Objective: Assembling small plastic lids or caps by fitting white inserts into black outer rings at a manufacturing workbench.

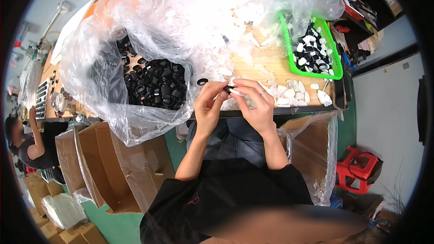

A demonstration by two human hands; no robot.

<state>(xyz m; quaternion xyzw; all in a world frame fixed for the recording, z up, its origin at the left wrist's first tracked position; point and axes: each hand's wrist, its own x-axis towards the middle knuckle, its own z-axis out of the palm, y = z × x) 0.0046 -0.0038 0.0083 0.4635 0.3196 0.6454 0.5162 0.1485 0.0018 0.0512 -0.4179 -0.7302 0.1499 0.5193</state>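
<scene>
Fingers first: left hand (208, 105) pinching a small black piece (227, 89) between thumb and fingertips; right hand (257, 108) grasping a slim white piece (237, 92) the same way. Both parts sit between the 2 hands, above the table's near edge, close against each other; whether they are joined, cannot tell. Both look like moulded plastic: likely very light, stiff, hard to crush by hand. Smooth faces probably slip under damp fingertips. Best hold, I judge: black piece by its outer sides, white piece along its flat sides, ends left free. The white surface may mark or scuff sooner than it breaks. Just beyond the left fingers, 1 black ring (202, 82) lies loose. Further left, a clear plastic bag (86, 65) stands open around many black caps (158, 83). Right of the hands, loose white pieces (291, 92) spread on the wooden table (248, 65). Farther right, a green basket (315, 76) holds mixed black and white parts. Outermost: cardboard box (101, 162) at lower left, red stool (355, 167) at lower right.
</scene>
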